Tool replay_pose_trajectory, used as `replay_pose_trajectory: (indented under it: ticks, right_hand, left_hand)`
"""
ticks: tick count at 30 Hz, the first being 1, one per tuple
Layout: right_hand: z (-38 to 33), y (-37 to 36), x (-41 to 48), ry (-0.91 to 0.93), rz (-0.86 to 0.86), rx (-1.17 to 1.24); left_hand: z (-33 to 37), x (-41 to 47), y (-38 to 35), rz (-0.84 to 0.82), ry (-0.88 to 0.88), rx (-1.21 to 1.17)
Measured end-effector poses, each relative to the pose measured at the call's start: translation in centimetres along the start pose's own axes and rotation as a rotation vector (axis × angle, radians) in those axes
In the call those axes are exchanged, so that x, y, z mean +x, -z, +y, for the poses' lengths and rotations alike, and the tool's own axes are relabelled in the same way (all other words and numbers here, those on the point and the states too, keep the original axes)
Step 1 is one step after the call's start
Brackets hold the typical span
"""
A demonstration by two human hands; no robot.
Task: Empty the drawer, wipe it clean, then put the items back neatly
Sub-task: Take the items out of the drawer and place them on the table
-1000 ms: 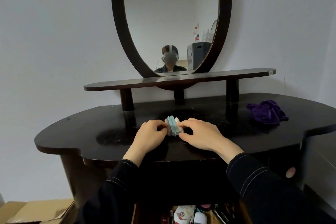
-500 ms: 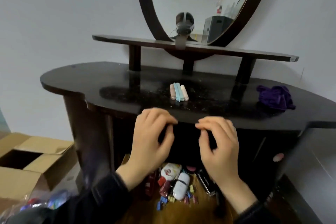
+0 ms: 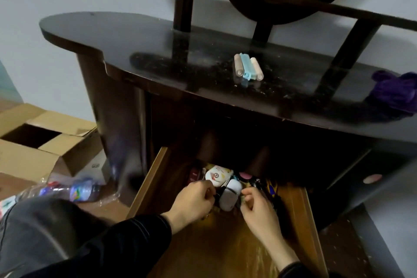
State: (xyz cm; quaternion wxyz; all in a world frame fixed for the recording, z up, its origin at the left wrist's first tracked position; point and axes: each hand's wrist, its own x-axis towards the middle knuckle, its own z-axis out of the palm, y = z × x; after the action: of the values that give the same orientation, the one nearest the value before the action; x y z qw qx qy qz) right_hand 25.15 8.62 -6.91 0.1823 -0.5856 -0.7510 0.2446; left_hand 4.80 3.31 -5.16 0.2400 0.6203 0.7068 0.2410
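Note:
The wooden drawer [image 3: 300,214] stands pulled out under the dark dressing table [image 3: 140,40]. At its back lies a heap of small things: a white packet with a red mark [image 3: 217,175], a white oval case [image 3: 230,195], a pink round piece [image 3: 244,175] and dark bits. My left hand [image 3: 194,198] reaches in left of the oval case, its fingers curled and pinching small clips. My right hand [image 3: 257,207] is just right of the case, thumb and forefinger pinching a small clip. On the tabletop lie three sealing clips [image 3: 247,69] side by side.
A purple cloth [image 3: 394,90] is bunched at the table's right end. An open cardboard box [image 3: 33,142] and a plastic bottle [image 3: 67,192] lie on the floor to the left. The oval mirror's shelf [image 3: 338,7] stands on posts above the tabletop.
Both hands let go of the sealing clips on the tabletop and dropped into the open drawer. My view tilted down and left with them.

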Motion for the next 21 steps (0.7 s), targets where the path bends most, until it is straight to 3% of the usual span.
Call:
replay_pose_trajectory:
  ticks: [7,21]
  right_hand:
    - [-0.7,-2.5,1.6,-0.061,-0.093,-0.192]
    - [-1.4,-3.1,2.4,0.066,-0.194,-0.388]
  left_hand:
    - [-1.0,0.1,0.2,0.120,-0.002,0.046]
    - [-0.7,-0.1,-0.5,-0.007,-0.013,0.099]
